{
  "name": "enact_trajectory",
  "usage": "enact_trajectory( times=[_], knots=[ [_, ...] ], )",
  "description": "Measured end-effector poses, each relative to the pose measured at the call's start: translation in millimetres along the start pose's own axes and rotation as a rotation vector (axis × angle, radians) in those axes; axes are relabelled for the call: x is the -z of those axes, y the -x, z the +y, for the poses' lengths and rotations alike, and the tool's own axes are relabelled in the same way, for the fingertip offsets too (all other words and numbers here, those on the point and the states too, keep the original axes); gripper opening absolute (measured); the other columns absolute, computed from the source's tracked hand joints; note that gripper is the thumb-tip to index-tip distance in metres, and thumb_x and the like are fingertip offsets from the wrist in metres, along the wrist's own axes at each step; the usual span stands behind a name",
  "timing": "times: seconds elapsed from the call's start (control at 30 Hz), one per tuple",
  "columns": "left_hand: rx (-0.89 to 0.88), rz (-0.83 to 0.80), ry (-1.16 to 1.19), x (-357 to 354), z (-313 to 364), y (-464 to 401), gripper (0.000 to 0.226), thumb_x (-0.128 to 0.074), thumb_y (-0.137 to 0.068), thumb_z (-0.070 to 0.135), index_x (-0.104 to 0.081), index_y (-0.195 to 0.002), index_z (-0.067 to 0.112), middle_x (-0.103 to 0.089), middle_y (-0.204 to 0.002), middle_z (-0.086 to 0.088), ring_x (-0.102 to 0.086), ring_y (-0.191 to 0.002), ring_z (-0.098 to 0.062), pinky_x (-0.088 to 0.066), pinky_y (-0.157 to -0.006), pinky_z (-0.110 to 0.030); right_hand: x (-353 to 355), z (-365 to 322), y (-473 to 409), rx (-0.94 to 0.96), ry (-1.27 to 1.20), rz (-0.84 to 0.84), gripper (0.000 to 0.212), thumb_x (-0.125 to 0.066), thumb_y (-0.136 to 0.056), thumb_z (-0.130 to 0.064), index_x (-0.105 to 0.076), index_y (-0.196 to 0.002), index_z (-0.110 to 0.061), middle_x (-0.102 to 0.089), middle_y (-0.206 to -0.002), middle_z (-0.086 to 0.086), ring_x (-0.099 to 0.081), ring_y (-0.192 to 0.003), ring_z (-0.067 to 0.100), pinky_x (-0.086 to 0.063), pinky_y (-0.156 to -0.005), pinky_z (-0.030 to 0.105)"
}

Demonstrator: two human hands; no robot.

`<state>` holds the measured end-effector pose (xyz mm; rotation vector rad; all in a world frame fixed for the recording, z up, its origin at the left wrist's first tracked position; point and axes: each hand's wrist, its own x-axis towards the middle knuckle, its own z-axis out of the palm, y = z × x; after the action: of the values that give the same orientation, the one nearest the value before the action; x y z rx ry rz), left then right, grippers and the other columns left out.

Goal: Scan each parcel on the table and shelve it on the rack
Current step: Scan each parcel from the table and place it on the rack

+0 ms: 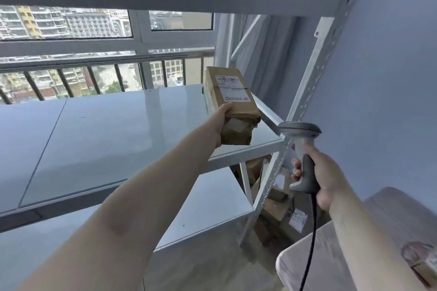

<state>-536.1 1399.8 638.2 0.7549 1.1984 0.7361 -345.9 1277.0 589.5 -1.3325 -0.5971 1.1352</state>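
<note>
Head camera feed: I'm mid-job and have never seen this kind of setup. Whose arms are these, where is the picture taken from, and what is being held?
There is no machine here. A person does the job with bare hands, and the single picture comes from a wide-angle camera on their head, looking forward and down, so the arms reach in from the bottom edge.

The left hand holds a brown cardboard parcel by its near end, out over the right end of a white rack shelf. A white shipping label faces up.

The right hand has its grip around a grey handheld scanner, whose dark cable hangs down.

More parcels sit low beside the rack, and another parcel lies on the table at bottom right.
</note>
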Motion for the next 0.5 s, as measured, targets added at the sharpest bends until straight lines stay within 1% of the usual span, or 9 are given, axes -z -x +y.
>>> enact_trajectory(
  times=[0.07, 0.2, 0.27, 0.33, 0.37, 0.4, 0.43, 0.47, 0.5],
  knots=[
    [0.012, 0.031, 0.015, -11.6, 2.7, -20.8, 0.056, -0.060, -0.092, 0.051, -0.054, -0.133, 0.014, -0.069, -0.088, -0.006, -0.065, -0.068, -0.019, -0.045, -0.050, -0.030, 7.2, -0.2, -15.7, -0.012, 0.002, 0.002, 0.041, -0.059, -0.094, -0.042, -0.062, -0.116, -0.007, -0.052, -0.061, 0.003, -0.042, -0.045, 0.011, -0.040, -0.055, 0.029],
    [0.011, 0.139, 0.061, -28.9, 2.6, -56.6, 0.060, -0.065, -0.088, 0.052, -0.053, -0.132, 0.013, -0.072, -0.105, -0.008, -0.068, -0.076, -0.022, -0.049, -0.058, -0.031, 17.8, -2.2, -37.0, -0.043, 0.016, -0.027, 0.036, -0.058, -0.093, -0.044, -0.066, -0.107, -0.012, -0.050, -0.064, 0.002, -0.040, -0.048, 0.013, -0.039, -0.057, 0.030],
    [-0.003, 0.194, 0.077, -33.6, 2.2, -71.6, 0.057, -0.063, -0.090, 0.052, -0.053, -0.130, 0.012, -0.070, -0.105, -0.009, -0.065, -0.073, -0.022, -0.050, -0.062, -0.032, 19.3, -4.1, -43.2, -0.047, 0.018, -0.042, 0.031, -0.057, -0.095, -0.042, -0.064, -0.101, -0.013, -0.049, -0.065, 0.003, -0.039, -0.049, 0.014, -0.038, -0.057, 0.030],
    [-0.009, 0.223, 0.083, -37.1, 3.7, -80.7, 0.050, -0.058, -0.093, 0.052, -0.053, -0.123, 0.014, -0.068, -0.104, -0.008, -0.063, -0.069, -0.019, -0.046, -0.058, -0.030, 20.4, -4.9, -48.5, -0.051, 0.037, -0.052, 0.028, -0.056, -0.095, -0.041, -0.062, -0.096, -0.013, -0.049, -0.066, 0.005, -0.039, -0.051, 0.015, -0.039, -0.056, 0.030],
    [-0.020, 0.237, 0.089, -38.7, 4.0, -83.9, 0.047, -0.057, -0.093, 0.053, -0.053, -0.121, 0.015, -0.068, -0.104, -0.008, -0.064, -0.072, -0.019, -0.045, -0.055, -0.030, 21.1, -4.8, -50.8, -0.057, 0.047, -0.059, 0.028, -0.057, -0.095, -0.041, -0.062, -0.095, -0.014, -0.049, -0.066, 0.005, -0.039, -0.051, 0.014, -0.040, -0.056, 0.030],
    [-0.026, 0.242, 0.094, -39.9, 4.8, -87.4, 0.047, -0.056, -0.094, 0.053, -0.053, -0.121, 0.014, -0.068, -0.105, -0.007, -0.067, -0.078, -0.021, -0.047, -0.057, -0.031, 21.2, -4.5, -52.4, -0.063, 0.050, -0.068, 0.028, -0.057, -0.095, -0.041, -0.062, -0.096, -0.014, -0.049, -0.066, 0.005, -0.039, -0.051, 0.014, -0.040, -0.056, 0.029],
    [-0.027, 0.236, 0.088, -40.8, 5.1, -92.5, 0.051, -0.055, -0.094, 0.054, -0.054, -0.123, 0.011, -0.069, -0.108, -0.007, -0.069, -0.088, -0.024, -0.052, -0.065, -0.033, 21.4, -3.9, -53.7, -0.069, 0.047, -0.076, 0.028, -0.056, -0.095, -0.041, -0.062, -0.097, -0.014, -0.049, -0.066, 0.004, -0.040, -0.051, 0.014, -0.040, -0.056, 0.029],
    [-0.028, 0.240, 0.076, -40.5, 3.3, -102.2, 0.057, -0.054, -0.094, 0.056, -0.055, -0.127, 0.010, -0.070, -0.111, -0.008, -0.070, -0.096, -0.027, -0.056, -0.078, -0.036, 21.6, -3.1, -54.7, -0.076, 0.040, -0.083, 0.028, -0.056, -0.095, -0.040, -0.062, -0.099, -0.014, -0.048, -0.066, 0.004, -0.040, -0.050, 0.013, -0.039, -0.056, 0.029],
    [-0.032, 0.246, 0.062, -39.7, 0.3, -114.5, 0.062, -0.055, -0.091, 0.060, -0.056, -0.128, 0.011, -0.071, -0.112, -0.009, -0.070, -0.099, -0.027, -0.055, -0.089, -0.037, 22.1, -2.4, -55.6, -0.079, 0.034, -0.088, 0.027, -0.056, -0.095, -0.040, -0.062, -0.099, -0.013, -0.048, -0.065, 0.004, -0.039, -0.049, 0.013, -0.038, -0.057, 0.029]
  ],
)
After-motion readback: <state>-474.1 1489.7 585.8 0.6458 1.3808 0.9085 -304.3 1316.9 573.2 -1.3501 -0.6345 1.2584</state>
